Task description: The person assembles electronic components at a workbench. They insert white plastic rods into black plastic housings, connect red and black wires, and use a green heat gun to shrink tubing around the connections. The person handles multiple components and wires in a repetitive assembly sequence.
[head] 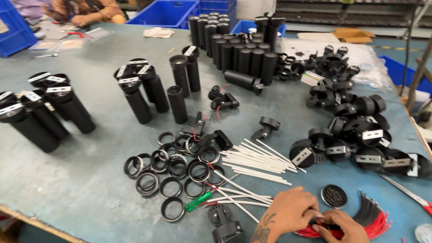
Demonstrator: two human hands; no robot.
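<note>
both hands are down at the near edge of the table [68,200], left hand [290,209] and right hand [343,228] pinched shut on a small black part [326,225] sitting over the bundle of red wires [376,225]. looks like the wire-fitting step. next probably needs a steady pinch to seat it.

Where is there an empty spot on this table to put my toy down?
Bare tabletop lies along the near edge, between the tall black tubes and the black rings. Another patch sits behind those tubes. Around both hands, the white sticks and round lamp parts, it is crowded.
</note>
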